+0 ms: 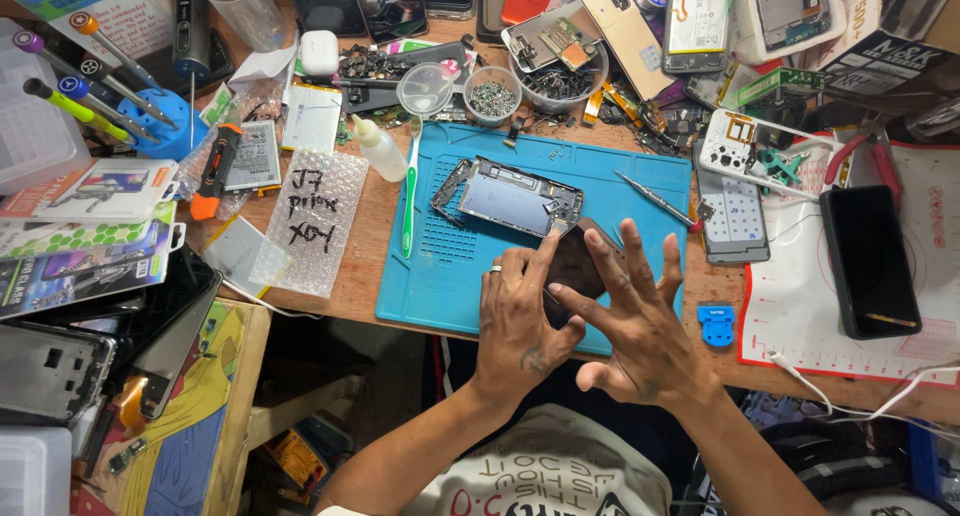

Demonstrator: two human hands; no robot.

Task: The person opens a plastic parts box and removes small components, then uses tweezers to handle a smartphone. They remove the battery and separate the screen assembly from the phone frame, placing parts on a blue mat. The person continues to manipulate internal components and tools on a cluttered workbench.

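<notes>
- The left hand (518,321) is holding a dark phone (575,266) just above the front edge of the worktop (352,276); its grip is closing around the left side of the phone, and a ring is showing on one finger.
- The right hand (640,321) is lying over the right side of the same phone with the fingers spread wide and straight. Its forefinger is pointing across the dark surface, and this hand is released, clenching nothing.
- The phone is sitting over the front part of a blue mat (440,276), which is lying in the middle of the worktop.
- An opened phone frame (515,196) with a pale grey plate inside is lying on the mat, just behind the two hands and apart from them.
- A thin metal tool (655,198) is lying slanted at the right rear part of the mat.
- A white and green toothbrush (410,191) is lying along the left edge of the mat, just beside a small white squeeze bottle (380,148).
- A sheet of bubble wrap (312,221) with handwriting on it is lying to the left of the mat.
- A black phone (870,261) is lying face up on a white mat with red print (800,316), near the right edge of the worktop.
- A small blue clip (716,325) is lying near the front edge, between the two mats.
- Many loose parts and small cups of screws are crowding the rear edge of the worktop.
</notes>
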